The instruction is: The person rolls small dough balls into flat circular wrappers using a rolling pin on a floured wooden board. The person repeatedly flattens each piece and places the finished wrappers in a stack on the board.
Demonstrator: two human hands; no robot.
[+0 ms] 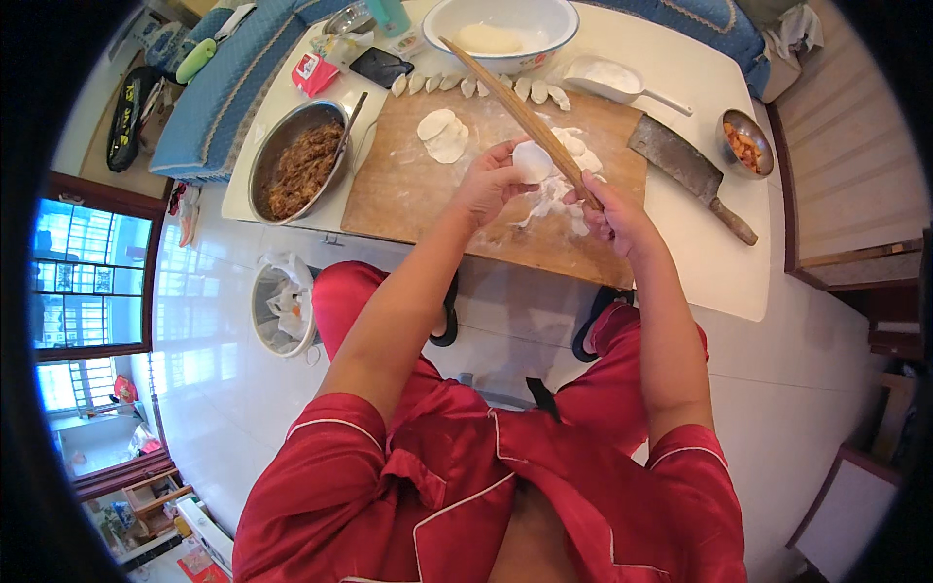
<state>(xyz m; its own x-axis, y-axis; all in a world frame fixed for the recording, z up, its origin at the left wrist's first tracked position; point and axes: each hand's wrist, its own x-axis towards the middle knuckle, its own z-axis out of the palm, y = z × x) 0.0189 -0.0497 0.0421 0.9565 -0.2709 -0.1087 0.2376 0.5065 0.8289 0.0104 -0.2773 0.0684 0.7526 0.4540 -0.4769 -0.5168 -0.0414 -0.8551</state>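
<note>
My left hand (494,182) pinches a thin round dough wrapper (532,162) above the wooden board (408,197). In my right hand (609,215) is the lower end of a wooden rolling pin (517,109), which slants up to the left, past the wrapper. Behind the pin, flattened dough pieces (579,151) lie on the board near scattered flour (539,204). A small pile of wrappers (443,135) rests on the board left of my hands. Folded dumplings (539,91) stand in a row along the far edge; the pin hides part of it.
A steel bowl of filling (255,182) stands left of the board. Beyond it are an enamel basin (561,45) with dough and a flour scoop (605,79). A cleaver (676,157) overlaps the board's right edge, near a small metal bowl (762,146). A bin (261,321) stands on the floor.
</note>
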